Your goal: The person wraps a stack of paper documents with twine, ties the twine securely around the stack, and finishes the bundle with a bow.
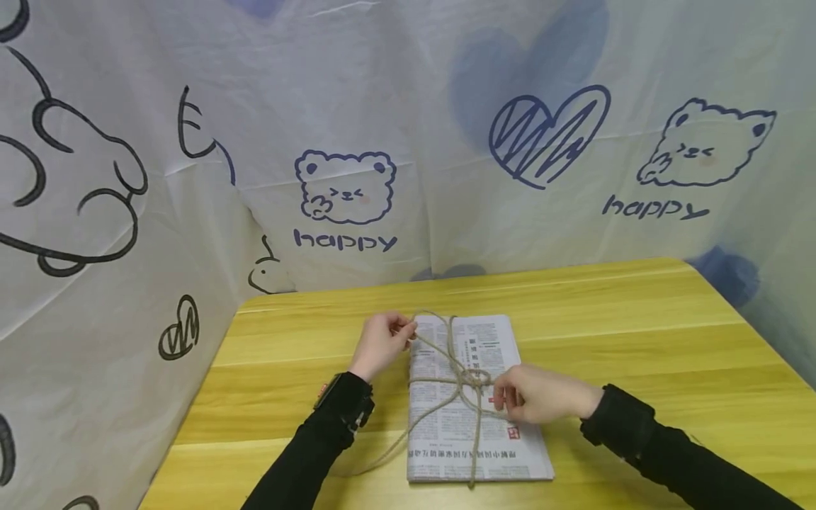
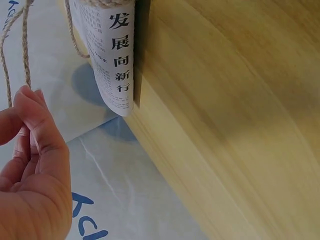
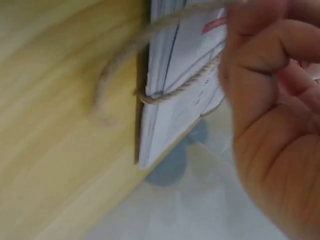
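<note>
A flat stack of folded newspapers [image 1: 440,464] lies on the table, with beige twine [image 1: 433,380] crossing it both ways. Loops of the twine gather around a crossing near the middle of the top sheet. My left hand [image 1: 382,343], at the stack's upper left edge, pinches a strand between thumb and forefinger; in the left wrist view the twine [image 2: 25,50] rises from those fingertips. Over the right side of the stack, my right hand [image 1: 545,393] pinches another strand. The right wrist view shows a loose twine end [image 3: 125,52] curving out from the fingers past the paper edges [image 3: 160,60].
The yellow wood-grain table [image 1: 637,319] extends around the stack. A long tail of twine [image 1: 389,453] trails off the stack's left side toward the left forearm. Pale cloth [image 1: 433,142] with bear and heart drawings hangs behind the table and along both sides.
</note>
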Demonstrator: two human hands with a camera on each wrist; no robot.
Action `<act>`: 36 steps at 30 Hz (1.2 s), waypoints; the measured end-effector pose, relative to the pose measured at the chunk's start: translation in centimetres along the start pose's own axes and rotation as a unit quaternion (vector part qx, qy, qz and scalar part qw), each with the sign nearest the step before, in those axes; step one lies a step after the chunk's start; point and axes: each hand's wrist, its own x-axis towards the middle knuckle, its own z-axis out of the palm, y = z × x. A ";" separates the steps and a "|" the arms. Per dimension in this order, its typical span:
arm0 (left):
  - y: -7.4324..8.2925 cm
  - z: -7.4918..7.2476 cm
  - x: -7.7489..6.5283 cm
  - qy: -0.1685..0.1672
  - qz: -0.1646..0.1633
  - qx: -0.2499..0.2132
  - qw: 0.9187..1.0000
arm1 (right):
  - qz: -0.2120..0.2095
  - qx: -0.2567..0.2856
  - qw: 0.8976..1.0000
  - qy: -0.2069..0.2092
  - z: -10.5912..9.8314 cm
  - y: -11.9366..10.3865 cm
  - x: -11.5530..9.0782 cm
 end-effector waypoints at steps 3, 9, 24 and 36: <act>-0.1 0.1 0.0 -0.001 0.006 0.002 1.000 | 0.012 -0.007 1.000 0.018 0.1 -0.2 0.3; 0.1 0.0 -0.1 0.002 0.012 0.003 1.000 | -0.011 -0.021 0.995 0.093 1.4 -1.7 2.1; 0.2 -0.2 -0.4 -0.037 0.034 -0.068 0.996 | 0.000 -0.056 0.981 0.186 3.0 -0.5 2.7; -0.4 -0.7 -0.7 -0.057 0.055 -0.097 0.992 | -0.005 0.078 0.984 0.157 1.6 2.5 3.8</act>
